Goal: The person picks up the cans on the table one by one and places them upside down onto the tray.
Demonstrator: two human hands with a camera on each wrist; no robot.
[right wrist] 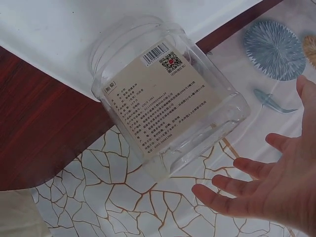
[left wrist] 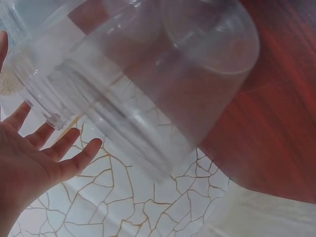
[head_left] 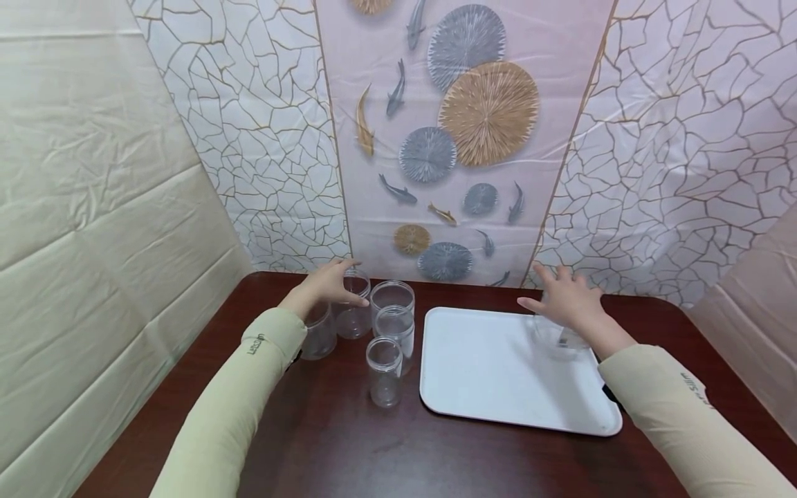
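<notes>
In the head view, my left hand (head_left: 328, 283) is beside the mouth of a tall clear jar (head_left: 353, 321), with thumb and fingers spread and fingertips near its rim. Another clear jar (head_left: 319, 340) stands partly hidden below that wrist. The left wrist view shows the outstretched fingers close to the threaded necks, and a large clear jar (left wrist: 197, 94) in front. My right hand (head_left: 569, 301), fingers splayed, is over a clear jar on the white tray (head_left: 486, 366). This squarish jar (right wrist: 168, 98) sits mouth down and carries a printed beige label (right wrist: 158, 98).
More clear jars stand between the left hand and the tray: a wide one (head_left: 394, 290) at the back, one in front of it (head_left: 398, 328), and a small one (head_left: 385, 380) nearest me. Patterned cloth (head_left: 436, 173) hangs behind the dark red table (head_left: 349, 443).
</notes>
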